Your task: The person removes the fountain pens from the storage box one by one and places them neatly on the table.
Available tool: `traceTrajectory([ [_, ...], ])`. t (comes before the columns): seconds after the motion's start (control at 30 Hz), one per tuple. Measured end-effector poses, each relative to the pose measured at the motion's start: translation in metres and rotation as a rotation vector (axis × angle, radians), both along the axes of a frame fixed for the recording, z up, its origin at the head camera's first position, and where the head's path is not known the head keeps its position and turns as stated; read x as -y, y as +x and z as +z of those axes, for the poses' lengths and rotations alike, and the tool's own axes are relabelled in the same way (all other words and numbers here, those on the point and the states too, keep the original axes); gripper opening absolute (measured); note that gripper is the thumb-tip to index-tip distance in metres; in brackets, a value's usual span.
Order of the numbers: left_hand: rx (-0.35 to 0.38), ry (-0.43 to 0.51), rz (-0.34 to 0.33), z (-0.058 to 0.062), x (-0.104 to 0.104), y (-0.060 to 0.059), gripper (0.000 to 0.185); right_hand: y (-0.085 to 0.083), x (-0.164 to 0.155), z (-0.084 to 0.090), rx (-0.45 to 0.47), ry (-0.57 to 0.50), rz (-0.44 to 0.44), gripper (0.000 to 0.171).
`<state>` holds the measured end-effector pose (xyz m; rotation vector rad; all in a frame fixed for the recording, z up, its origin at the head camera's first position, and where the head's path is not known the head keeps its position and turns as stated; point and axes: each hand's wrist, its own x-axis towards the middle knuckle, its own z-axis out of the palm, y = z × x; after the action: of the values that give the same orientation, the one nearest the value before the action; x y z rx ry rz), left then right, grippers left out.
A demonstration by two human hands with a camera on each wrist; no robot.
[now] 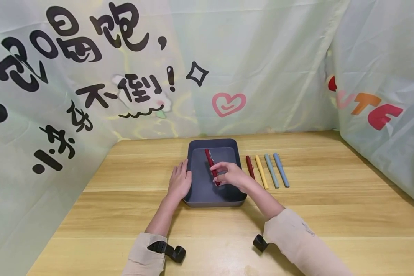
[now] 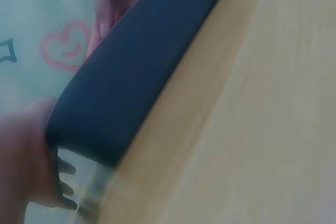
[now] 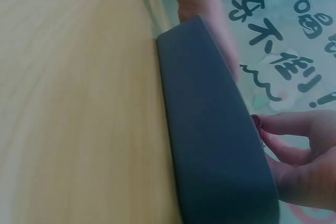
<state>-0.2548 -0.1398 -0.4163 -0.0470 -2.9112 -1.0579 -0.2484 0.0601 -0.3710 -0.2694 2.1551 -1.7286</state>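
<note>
A dark grey rectangular tray (image 1: 227,196) lies on the wooden table. Over it, my right hand (image 1: 232,177) pinches a dark red pen (image 1: 209,157) between thumb and fingers. The pen slants, its clip end pointing away from me. In the right wrist view, only a small end of that red pen (image 3: 256,121) shows above the tray wall (image 3: 215,129). My left hand (image 1: 180,181) rests along the tray's left side with its fingers straight. The left wrist view shows the tray's near wall (image 2: 131,72) with the left hand (image 2: 37,150) at its corner.
To the right of the tray, another dark red pen (image 1: 250,165), a yellow pen (image 1: 261,172), a grey-green pen (image 1: 271,171) and a blue pen (image 1: 281,170) lie side by side. A printed curtain (image 1: 279,76) hangs behind and around the wooden table (image 1: 331,199).
</note>
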Motion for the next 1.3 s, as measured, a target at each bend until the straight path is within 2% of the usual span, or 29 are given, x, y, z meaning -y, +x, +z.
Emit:
traceTrajectory([
  [0.27, -0.003, 0.002, -0.004, -0.001, 0.000, -0.001, 0.052, 0.006, -0.019, 0.007, -0.013, -0.037, 0.025, 0.036],
  [0.67, 0.007, 0.017, -0.008, 0.000, 0.001, 0.001, 0.052, 0.008, -0.049, 0.013, -0.060, -0.018, 0.043, 0.037],
  [1.1, 0.006, 0.018, -0.006, -0.001, 0.001, 0.001, 0.052, 0.009, -0.079, 0.014, -0.051, -0.016, 0.008, 0.040],
  [1.3, -0.001, 0.013, -0.011, -0.001, 0.001, 0.000, 0.052, 0.009, -0.091, 0.014, -0.076, 0.010, -0.013, 0.042],
])
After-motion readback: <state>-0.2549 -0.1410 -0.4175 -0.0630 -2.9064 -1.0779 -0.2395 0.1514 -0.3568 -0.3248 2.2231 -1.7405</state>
